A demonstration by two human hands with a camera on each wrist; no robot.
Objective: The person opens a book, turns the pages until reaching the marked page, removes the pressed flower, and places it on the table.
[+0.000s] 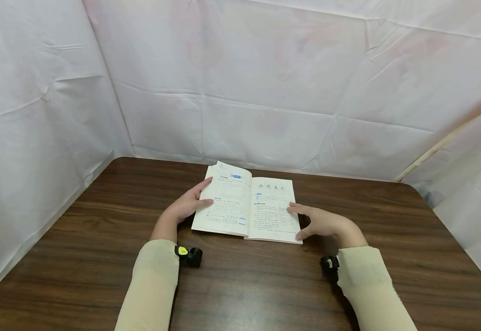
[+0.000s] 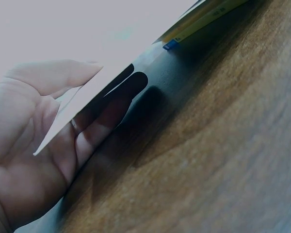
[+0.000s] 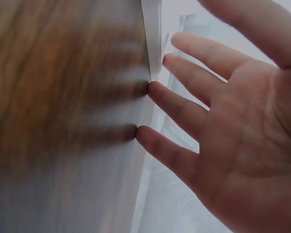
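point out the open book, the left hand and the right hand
open book (image 1: 248, 207), head view, near the spine between the pages
left hand (image 1: 184, 207), head view, back of the hand
right hand (image 1: 325, 223), head view, back of the hand

book (image 1: 248, 207): matt white paper
table (image 1: 265, 285): smooth dark wood grain, slight sheen
backdrop (image 1: 265, 82): creased white cloth

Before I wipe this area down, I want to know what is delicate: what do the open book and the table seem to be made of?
The open book looks like thin matte paper: white printed pages that bend where the left hand lifts its edge. The table looks like dark wood or wood-look laminate, with streaky grain and a soft sheen; which one, I cannot tell.
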